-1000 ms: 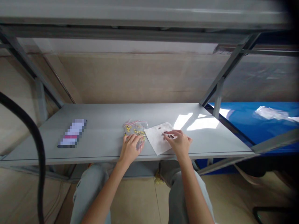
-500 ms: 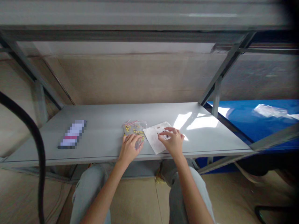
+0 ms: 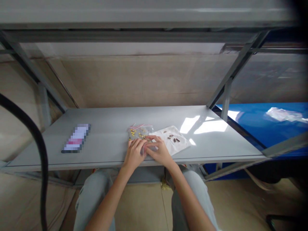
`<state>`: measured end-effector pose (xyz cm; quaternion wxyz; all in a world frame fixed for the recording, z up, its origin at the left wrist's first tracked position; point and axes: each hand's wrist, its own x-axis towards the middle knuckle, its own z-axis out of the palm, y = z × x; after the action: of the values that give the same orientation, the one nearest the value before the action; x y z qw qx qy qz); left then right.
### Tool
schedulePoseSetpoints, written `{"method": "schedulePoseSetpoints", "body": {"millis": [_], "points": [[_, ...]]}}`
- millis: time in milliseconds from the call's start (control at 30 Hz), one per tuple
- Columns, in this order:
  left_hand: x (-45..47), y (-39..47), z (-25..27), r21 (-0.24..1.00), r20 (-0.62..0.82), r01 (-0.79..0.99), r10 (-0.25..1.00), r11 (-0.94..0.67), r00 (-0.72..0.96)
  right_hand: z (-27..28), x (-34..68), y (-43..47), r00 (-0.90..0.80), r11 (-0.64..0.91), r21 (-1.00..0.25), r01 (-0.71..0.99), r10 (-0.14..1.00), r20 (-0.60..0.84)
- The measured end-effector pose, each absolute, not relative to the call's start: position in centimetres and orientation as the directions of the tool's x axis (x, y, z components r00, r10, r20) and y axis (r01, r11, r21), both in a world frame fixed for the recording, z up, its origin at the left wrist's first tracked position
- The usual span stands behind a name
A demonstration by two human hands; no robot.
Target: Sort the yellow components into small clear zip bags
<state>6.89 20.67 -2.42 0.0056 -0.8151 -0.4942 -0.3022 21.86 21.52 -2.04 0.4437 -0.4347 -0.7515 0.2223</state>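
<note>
My left hand (image 3: 135, 153) is closed on a small clear plastic bag (image 3: 143, 149) with a reddish edge, near the front of the table. My right hand (image 3: 159, 152) has its fingertips pinched together at the mouth of that bag, touching or almost touching the left fingers. What the right fingertips hold, if anything, is hidden. Just behind the hands lies a clear zip bag (image 3: 133, 131) with several small yellow pieces in it. To the right, a white sheet or flat white bag (image 3: 172, 148) carries several small dark cylinder-shaped pieces (image 3: 175, 140).
A phone (image 3: 76, 138), blurred out, lies on the left of the grey table (image 3: 106, 128). Metal frame posts (image 3: 227, 91) rise on both sides under a shelf (image 3: 144, 16). A blue table (image 3: 255, 128) with a crumpled plastic bag (image 3: 284, 114) stands at right. A black cable (image 3: 39, 150) curves down at left.
My right hand has moved left from over the white sheet, where it pinched a small dark piece, to the small bag at my left hand. The left hand has stayed nearly still.
</note>
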Motion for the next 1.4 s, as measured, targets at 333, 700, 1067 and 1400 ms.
{"method": "schedulePoseSetpoints", "body": {"millis": [333,700,1067,1400], "points": [[7.2,20.4,-2.3,0.265,0.531,0.810,0.781,-0.523,0.330,-3.3,28.8,22.8,0.380,-0.096,-0.592,0.800,0.844,0.377],[7.2,20.3,-2.2,0.289,0.522,0.804,0.789,-0.519,0.322,-2.9,27.2,22.8,0.290,0.073,-0.645,0.760,0.851,0.438],[6.8,20.6,-2.6,0.324,0.497,0.802,0.812,-0.501,0.306,-1.9,22.3,21.5,-0.224,0.500,-0.658,0.563,0.859,0.461],[6.9,20.8,-2.9,0.287,0.488,0.814,0.808,-0.505,0.330,-1.7,21.8,21.3,-0.242,0.452,-0.637,0.624,0.888,0.392]]}}
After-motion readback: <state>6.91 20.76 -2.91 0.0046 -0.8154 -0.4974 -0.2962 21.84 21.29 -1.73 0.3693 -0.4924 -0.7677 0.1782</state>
